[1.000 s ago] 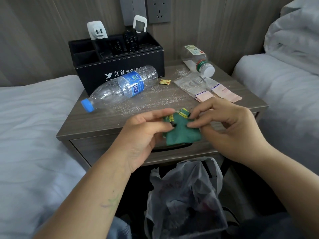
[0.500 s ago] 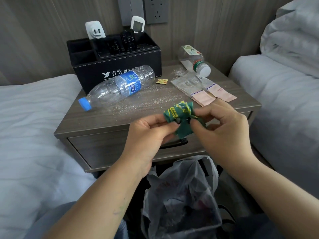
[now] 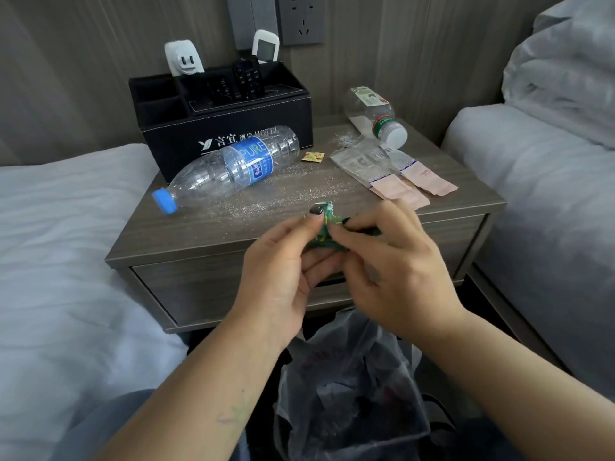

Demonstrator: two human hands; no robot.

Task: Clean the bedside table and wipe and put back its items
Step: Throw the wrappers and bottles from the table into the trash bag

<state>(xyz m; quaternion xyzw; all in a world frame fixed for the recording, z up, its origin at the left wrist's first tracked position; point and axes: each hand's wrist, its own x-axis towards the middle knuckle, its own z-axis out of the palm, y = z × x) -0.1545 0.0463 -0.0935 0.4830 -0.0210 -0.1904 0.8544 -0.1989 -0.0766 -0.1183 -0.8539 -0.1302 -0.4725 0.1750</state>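
Both our hands, left hand (image 3: 283, 261) and right hand (image 3: 392, 264), pinch the crumpled green-and-yellow foil wrapper (image 3: 324, 232) between them, before the grey wooden bedside table's (image 3: 206, 234) front edge.

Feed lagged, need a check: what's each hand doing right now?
Left hand: pinching the green wrapper.
Right hand: also pinching the green wrapper, over the plastic bag.

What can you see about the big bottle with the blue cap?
The clear plastic water bottle lies on its side on the bedside table, looking empty. Its blue cap points toward the left bed; its base rests by the black organizer box. A blue label reading PURE wraps its middle. Glittery crumbs lie around it. No hand touches it.
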